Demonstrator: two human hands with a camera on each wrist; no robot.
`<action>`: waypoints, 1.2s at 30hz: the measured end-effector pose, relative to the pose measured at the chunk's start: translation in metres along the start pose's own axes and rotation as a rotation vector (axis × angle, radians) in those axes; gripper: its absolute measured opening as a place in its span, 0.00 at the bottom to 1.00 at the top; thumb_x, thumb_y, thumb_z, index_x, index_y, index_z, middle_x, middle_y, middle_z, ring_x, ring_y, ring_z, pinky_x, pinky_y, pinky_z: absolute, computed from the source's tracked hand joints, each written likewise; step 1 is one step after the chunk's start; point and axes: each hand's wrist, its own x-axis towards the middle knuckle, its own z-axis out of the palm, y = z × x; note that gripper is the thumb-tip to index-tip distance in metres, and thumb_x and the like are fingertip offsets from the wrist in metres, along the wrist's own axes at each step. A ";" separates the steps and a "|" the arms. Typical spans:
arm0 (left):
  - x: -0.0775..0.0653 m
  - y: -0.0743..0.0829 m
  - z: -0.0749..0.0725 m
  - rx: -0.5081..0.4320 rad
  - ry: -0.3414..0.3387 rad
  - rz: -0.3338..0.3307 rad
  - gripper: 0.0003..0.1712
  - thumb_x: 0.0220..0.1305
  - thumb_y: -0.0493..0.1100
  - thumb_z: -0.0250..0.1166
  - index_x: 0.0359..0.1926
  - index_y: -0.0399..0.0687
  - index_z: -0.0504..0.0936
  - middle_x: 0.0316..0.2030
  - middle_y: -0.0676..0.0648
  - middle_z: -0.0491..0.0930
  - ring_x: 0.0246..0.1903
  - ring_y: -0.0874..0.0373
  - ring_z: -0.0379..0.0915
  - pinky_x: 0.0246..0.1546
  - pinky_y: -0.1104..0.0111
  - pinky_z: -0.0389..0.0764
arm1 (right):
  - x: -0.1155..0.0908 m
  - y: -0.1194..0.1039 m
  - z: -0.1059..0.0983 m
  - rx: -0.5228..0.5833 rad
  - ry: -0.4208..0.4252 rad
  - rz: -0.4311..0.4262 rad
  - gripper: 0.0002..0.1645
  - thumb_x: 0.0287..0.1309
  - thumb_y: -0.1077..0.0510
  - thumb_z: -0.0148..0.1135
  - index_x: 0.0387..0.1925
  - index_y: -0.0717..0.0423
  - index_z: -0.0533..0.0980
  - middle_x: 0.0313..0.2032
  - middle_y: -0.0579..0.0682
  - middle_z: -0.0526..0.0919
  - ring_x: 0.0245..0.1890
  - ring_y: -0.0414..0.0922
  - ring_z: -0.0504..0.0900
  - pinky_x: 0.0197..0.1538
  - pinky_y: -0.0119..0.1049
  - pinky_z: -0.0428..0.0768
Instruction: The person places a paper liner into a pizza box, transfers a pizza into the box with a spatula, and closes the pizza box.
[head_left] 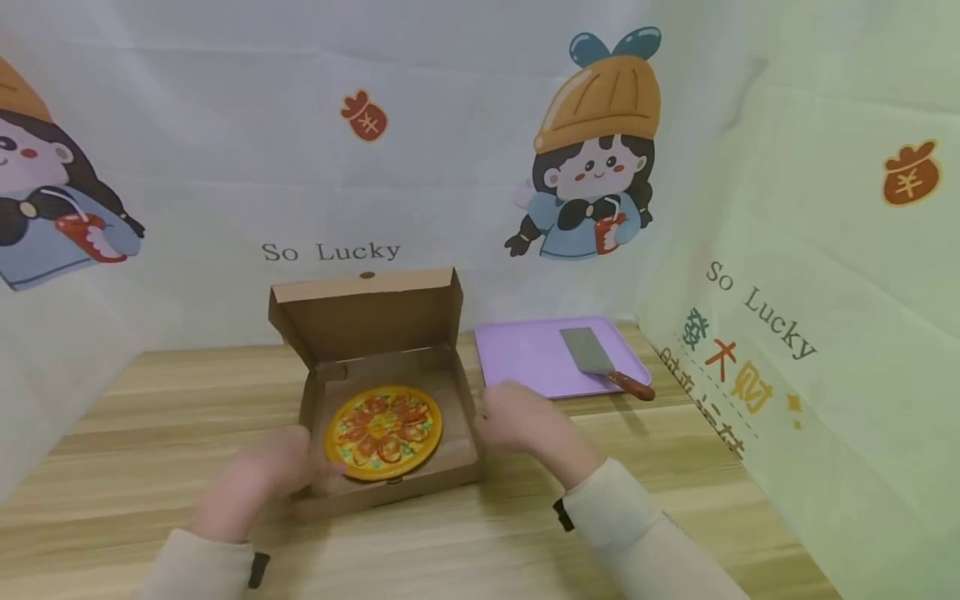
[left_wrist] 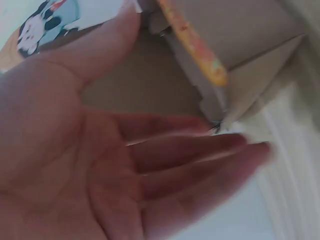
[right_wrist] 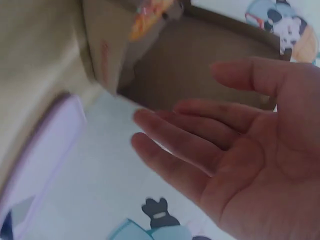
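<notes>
A cardboard pizza box (head_left: 375, 323) stands with its lid raised on the wooden table. Inside it lies a round toy-like pizza (head_left: 384, 432) with a yellow rim. Blurred in the head view, my left hand (head_left: 258, 471) is at the box's left front corner. In the left wrist view its fingers (left_wrist: 180, 155) are extended and nothing lies in the palm. My right hand (head_left: 525, 421) is beside the box's right wall; the right wrist view shows its fingers (right_wrist: 180, 152) loosely spread, holding nothing. Whether either hand touches the box, I cannot tell.
A purple tray (head_left: 517, 354) sits behind and right of the box. On it rests a flat metal spatula (head_left: 587, 350), its wooden handle reaching past the tray's front edge. Printed cloth walls (head_left: 450, 167) bound the table (head_left: 187, 400) at the back and sides.
</notes>
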 end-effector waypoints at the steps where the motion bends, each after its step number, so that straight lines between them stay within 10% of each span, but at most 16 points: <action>1: 0.001 0.001 -0.006 -0.003 0.031 -0.011 0.39 0.71 0.60 0.68 0.51 0.20 0.79 0.45 0.26 0.84 0.41 0.39 0.83 0.44 0.46 0.86 | 0.004 0.002 -0.008 0.019 0.021 -0.005 0.14 0.72 0.57 0.58 0.43 0.65 0.82 0.42 0.62 0.88 0.39 0.52 0.86 0.45 0.48 0.87; 6: 0.007 0.006 -0.047 -0.133 0.290 -0.019 0.61 0.77 0.70 0.55 0.78 0.16 0.47 0.72 0.13 0.57 0.69 0.17 0.63 0.67 0.30 0.72 | 0.025 0.003 -0.042 0.128 0.082 0.000 0.38 0.75 0.55 0.54 0.78 0.68 0.62 0.75 0.67 0.71 0.75 0.59 0.73 0.78 0.53 0.72; 11: 0.017 0.011 -0.080 -0.255 0.462 -0.005 0.66 0.76 0.75 0.49 0.82 0.25 0.35 0.80 0.19 0.41 0.78 0.19 0.44 0.76 0.28 0.56 | 0.045 -0.002 -0.061 0.308 0.138 0.003 0.43 0.76 0.53 0.51 0.83 0.65 0.50 0.81 0.65 0.61 0.80 0.58 0.66 0.82 0.53 0.68; 24: 0.029 0.009 -0.094 -0.357 0.421 -0.069 0.63 0.76 0.77 0.45 0.84 0.31 0.35 0.82 0.22 0.43 0.79 0.21 0.46 0.75 0.28 0.59 | 0.064 -0.018 -0.061 0.660 0.187 -0.025 0.43 0.79 0.55 0.49 0.85 0.63 0.46 0.83 0.63 0.58 0.82 0.58 0.62 0.84 0.50 0.62; 36: 0.014 0.008 -0.074 -0.263 0.496 -0.053 0.56 0.80 0.69 0.50 0.82 0.27 0.45 0.76 0.17 0.56 0.74 0.18 0.56 0.72 0.29 0.64 | 0.042 -0.014 -0.051 0.636 0.199 0.013 0.45 0.83 0.44 0.52 0.85 0.60 0.48 0.78 0.64 0.68 0.77 0.57 0.71 0.81 0.53 0.68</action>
